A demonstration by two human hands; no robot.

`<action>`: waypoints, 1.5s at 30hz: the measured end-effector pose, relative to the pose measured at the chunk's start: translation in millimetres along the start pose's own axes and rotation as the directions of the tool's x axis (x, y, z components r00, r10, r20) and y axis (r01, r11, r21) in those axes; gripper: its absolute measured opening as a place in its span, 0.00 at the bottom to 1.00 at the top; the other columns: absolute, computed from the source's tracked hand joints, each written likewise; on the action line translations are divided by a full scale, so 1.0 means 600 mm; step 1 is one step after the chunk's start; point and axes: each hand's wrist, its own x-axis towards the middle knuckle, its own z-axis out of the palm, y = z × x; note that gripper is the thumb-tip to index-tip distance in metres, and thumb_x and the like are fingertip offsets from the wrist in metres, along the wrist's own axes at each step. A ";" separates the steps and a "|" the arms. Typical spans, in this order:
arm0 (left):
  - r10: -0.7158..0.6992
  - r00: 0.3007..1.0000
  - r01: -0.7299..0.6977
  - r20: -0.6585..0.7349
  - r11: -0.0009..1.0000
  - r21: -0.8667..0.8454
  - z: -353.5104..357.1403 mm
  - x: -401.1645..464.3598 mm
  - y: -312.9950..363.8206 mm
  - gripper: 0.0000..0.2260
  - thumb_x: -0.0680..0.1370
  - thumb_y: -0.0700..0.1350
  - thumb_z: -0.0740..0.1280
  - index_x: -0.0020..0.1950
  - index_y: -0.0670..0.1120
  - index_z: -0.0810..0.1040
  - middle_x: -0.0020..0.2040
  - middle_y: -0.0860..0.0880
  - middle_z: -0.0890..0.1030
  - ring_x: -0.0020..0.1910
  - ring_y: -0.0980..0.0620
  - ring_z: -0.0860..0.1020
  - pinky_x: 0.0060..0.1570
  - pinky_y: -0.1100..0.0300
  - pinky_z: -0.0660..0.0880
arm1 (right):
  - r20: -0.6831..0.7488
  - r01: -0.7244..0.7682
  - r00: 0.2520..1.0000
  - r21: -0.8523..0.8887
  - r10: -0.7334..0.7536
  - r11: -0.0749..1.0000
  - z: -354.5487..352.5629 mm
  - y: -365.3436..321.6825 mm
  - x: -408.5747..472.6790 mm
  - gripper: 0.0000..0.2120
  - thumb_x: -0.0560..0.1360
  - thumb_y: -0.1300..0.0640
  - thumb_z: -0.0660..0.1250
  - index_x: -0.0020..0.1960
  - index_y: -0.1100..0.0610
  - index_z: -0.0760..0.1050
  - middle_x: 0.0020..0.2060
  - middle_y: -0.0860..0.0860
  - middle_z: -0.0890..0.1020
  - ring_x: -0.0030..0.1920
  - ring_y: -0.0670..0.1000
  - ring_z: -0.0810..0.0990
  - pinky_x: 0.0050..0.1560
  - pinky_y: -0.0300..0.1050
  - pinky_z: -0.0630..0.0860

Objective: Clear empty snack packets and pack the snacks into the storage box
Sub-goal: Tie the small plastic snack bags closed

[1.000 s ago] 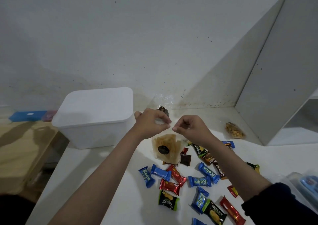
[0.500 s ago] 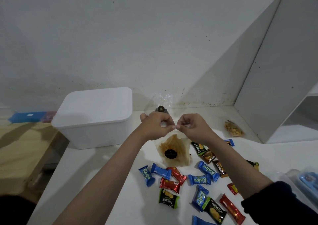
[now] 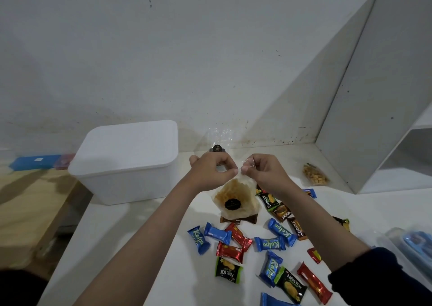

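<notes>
Single view, head-mounted. The wide-angle camera is sitting on the person's head, looking forward and down over both forearms onto the white worktop (image 3: 145, 247). It is facing a pale wall (image 3: 187, 60), which is filling the upper half of the picture. The hands (image 3: 238, 172) are lying near the centre at arm's reach, close to the lens. The lens is bending straight edges toward the borders. No second view is sharing this scene.

bare tabletop (image 3: 131, 242) left of scattered snack packets (image 3: 243, 242), lidded storage box (image 3: 126, 163) blocking far left
</notes>
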 end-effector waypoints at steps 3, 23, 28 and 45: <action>0.012 1.000 -0.012 0.004 1.000 0.000 -0.002 0.000 0.001 0.06 0.75 0.51 0.67 0.38 0.57 0.74 0.40 0.60 0.77 0.45 0.64 0.72 0.53 0.54 0.56 | 0.006 -0.007 1.000 0.071 0.007 0.997 0.000 -0.005 -0.002 0.05 0.72 0.62 0.71 0.37 0.59 0.79 0.34 0.58 0.79 0.35 0.54 0.76 0.40 0.46 0.74; -0.055 0.995 0.050 0.086 0.997 0.066 -0.004 0.000 -0.037 0.04 0.74 0.51 0.70 0.39 0.57 0.79 0.39 0.62 0.79 0.48 0.61 0.72 0.52 0.54 0.57 | 0.058 -0.102 0.993 -0.065 0.105 0.993 -0.015 0.006 -0.013 0.06 0.71 0.57 0.72 0.46 0.59 0.82 0.43 0.57 0.85 0.45 0.56 0.84 0.55 0.55 0.78; 0.002 0.996 -0.013 0.090 0.993 0.117 0.011 0.001 -0.028 0.04 0.69 0.54 0.74 0.40 0.56 0.82 0.35 0.61 0.79 0.49 0.61 0.73 0.49 0.56 0.55 | 0.244 -0.021 0.963 -0.352 0.113 0.936 -0.011 -0.018 -0.007 0.05 0.71 0.61 0.72 0.47 0.57 0.84 0.37 0.54 0.85 0.36 0.46 0.83 0.42 0.38 0.80; -0.413 0.849 0.517 0.330 0.521 -0.679 0.081 -0.019 -0.032 0.10 0.75 0.43 0.70 0.50 0.37 0.80 0.41 0.43 0.84 0.38 0.52 0.83 0.40 0.61 0.80 | 0.129 -0.431 0.901 0.146 0.415 0.890 0.005 0.042 -0.045 0.08 0.69 0.70 0.71 0.33 0.61 0.77 0.29 0.57 0.77 0.31 0.52 0.76 0.35 0.44 0.76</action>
